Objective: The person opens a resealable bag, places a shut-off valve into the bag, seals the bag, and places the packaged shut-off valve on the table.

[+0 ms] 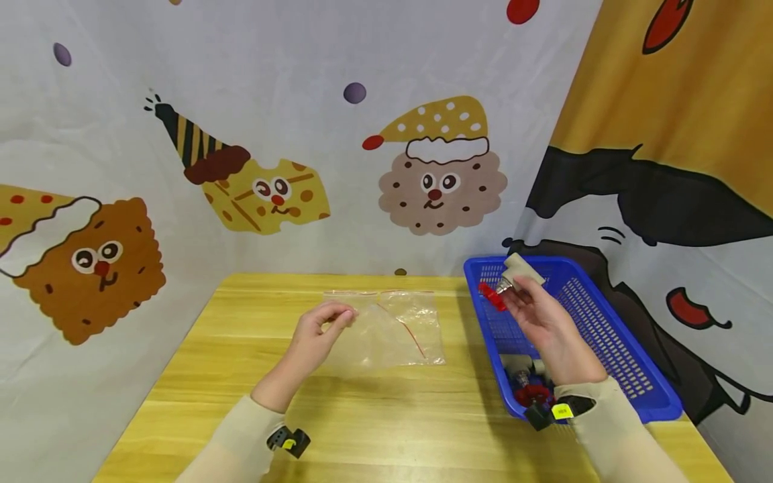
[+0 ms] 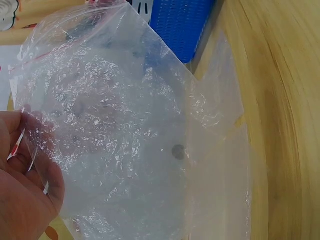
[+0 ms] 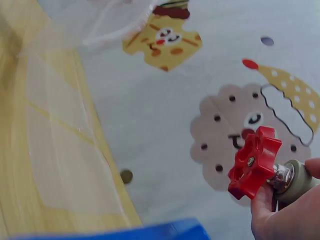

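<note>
In the head view my left hand (image 1: 317,335) pinches the edge of a clear zip bag (image 1: 365,339) that has a red seal line. Seen from the left wrist, the bag (image 2: 115,120) spreads out from the thumb and fingers, held up over the table. My right hand (image 1: 552,329) grips a valve (image 1: 521,270) with a beige body, a shiny metal neck and a red handwheel, above the far part of the blue basket. The right wrist view shows the handwheel (image 3: 255,162) pointing away from the fingers, which curl round the body.
The blue basket (image 1: 664,409) stands at the table's right side. Another beige valve (image 1: 516,364) with a dark red handwheel lies inside its near left corner. More clear bag plastic (image 1: 429,322) lies flat on the wooden table (image 1: 362,429). A printed curtain (image 1: 338,248) hangs behind.
</note>
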`<state>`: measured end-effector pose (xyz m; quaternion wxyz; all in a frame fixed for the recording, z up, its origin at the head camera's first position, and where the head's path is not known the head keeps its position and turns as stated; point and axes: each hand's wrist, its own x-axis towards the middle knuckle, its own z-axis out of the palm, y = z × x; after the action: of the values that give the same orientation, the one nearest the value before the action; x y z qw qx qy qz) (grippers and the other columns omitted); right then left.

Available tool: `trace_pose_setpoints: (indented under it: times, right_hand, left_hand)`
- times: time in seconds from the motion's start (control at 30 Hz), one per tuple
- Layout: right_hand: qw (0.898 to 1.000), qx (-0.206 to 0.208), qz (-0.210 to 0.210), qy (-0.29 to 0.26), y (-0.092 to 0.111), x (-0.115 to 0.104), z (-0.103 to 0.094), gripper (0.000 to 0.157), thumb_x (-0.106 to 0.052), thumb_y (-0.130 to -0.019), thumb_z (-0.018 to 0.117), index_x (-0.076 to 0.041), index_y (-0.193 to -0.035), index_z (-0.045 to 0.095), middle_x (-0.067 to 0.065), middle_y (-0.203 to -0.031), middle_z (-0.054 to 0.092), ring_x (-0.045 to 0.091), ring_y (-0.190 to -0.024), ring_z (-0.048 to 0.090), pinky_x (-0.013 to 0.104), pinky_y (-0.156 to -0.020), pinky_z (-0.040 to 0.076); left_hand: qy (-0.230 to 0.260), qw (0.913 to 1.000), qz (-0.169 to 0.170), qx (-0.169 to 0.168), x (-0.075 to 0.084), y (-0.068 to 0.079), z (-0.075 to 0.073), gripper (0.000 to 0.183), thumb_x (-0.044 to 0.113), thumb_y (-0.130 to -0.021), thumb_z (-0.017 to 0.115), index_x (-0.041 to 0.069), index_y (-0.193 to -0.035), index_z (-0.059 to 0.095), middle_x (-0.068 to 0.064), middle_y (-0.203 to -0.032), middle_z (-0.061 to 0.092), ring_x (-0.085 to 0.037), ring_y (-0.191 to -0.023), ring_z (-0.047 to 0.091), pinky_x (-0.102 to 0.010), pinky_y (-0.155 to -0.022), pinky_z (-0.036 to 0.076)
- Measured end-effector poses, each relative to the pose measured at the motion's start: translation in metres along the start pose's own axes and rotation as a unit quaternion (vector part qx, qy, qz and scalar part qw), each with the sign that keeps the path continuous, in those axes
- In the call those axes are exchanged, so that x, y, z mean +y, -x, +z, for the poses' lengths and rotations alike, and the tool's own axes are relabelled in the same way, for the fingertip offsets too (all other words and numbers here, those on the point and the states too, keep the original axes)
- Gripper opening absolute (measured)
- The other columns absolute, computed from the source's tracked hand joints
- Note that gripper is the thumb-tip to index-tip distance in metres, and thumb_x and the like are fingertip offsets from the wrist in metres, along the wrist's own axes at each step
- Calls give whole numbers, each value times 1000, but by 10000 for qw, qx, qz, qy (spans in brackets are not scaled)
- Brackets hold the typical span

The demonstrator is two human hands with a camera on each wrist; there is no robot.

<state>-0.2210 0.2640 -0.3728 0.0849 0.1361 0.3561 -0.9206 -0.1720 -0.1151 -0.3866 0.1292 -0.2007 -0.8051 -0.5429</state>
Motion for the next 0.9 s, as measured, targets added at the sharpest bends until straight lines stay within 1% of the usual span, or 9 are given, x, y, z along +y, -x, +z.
trace_pose_setpoints:
  times: [0.1, 0.2, 0.3, 0.4, 0.47, 0.57, 0.7, 0.77, 0.9]
  right_hand:
    - [9999, -115, 9, 41, 2, 8, 6, 12, -7, -92, 60, -11, -103, 56, 2, -91, 63, 14, -91, 64, 26, -94, 49]
    - [9995, -263, 21, 185, 3, 16, 8, 5, -7, -93, 57, -9, -95, 62, 3, -88, 67, 14, -90, 65, 27, -96, 48]
    - [9979, -341, -8, 554, 5, 23, 10, 12, -9, -94, 56, -10, -88, 67, 1, -85, 68, 13, -89, 65, 25, -93, 49]
    - [9934, -343, -133, 1088, 8, 31, 13, 15, -9, -95, 55, -14, -86, 67, -3, -81, 66, 10, -85, 63, 23, -89, 50]
    - [9896, -341, -230, 1377, 11, 36, 16, 13, -7, -94, 55, -15, -90, 64, -5, -81, 63, 9, -83, 61, 22, -88, 49]
    - [9835, -371, -309, 1742, 14, 42, 21, 13, -6, -94, 54, -15, -102, 57, -6, -87, 61, 7, -83, 59, 21, -88, 48]
    - [9780, -355, -252, 2040, 18, 48, 26, 30, -6, -94, 55, -12, -122, 45, -6, -102, 58, 6, -90, 58, 20, -91, 47]
    - [9768, -372, -214, 2099, 19, 50, 28, 39, -6, -94, 54, -10, -130, 39, -6, -107, 55, 4, -94, 58, 21, -96, 46]
    - [9755, -479, -175, 2138, 19, 54, 30, 50, -3, -94, 52, -5, -139, 29, -6, -111, 54, 1, -99, 59, 22, -99, 44]
  left_hand:
    - [-3, 10000, -24, 9, 1, 0, 0, 15, 5, -94, 56, -2, -97, 69, -16, -92, 67, -23, -84, 61, -31, -76, 53]
    - [-25, 10000, -83, 22, 0, 0, 0, 16, 6, -94, 56, -4, -97, 69, -15, -92, 67, -21, -84, 61, -30, -77, 53]
    - [-38, 9999, -90, 54, -2, 0, 0, 16, 5, -94, 57, -4, -98, 69, -14, -93, 67, -19, -84, 62, -28, -76, 53]
    - [-19, 9999, -76, 107, -15, -1, 2, 15, 5, -94, 57, -3, -98, 69, -13, -93, 68, -16, -84, 62, -27, -75, 53]
    - [1, 9999, -77, 138, -24, -2, 4, 15, 6, -94, 57, 0, -98, 70, -11, -92, 68, -13, -83, 61, -26, -74, 53]
    - [112, 9998, -66, 156, -34, -4, 7, 14, 9, -94, 58, 3, -97, 71, -9, -92, 68, -9, -82, 61, -24, -74, 53]
    - [266, 9996, 11, 136, -37, -5, 8, 15, 13, -94, 58, 5, -96, 71, -8, -91, 68, -7, -82, 61, -23, -74, 53]
    - [300, 9995, 24, 132, -38, -5, 8, 15, 14, -94, 59, 6, -96, 71, -8, -91, 69, -8, -82, 61, -23, -74, 54]
    - [303, 9995, 36, 129, -39, -5, 8, 16, 15, -94, 59, 6, -96, 71, -8, -91, 69, -9, -82, 62, -23, -74, 54]
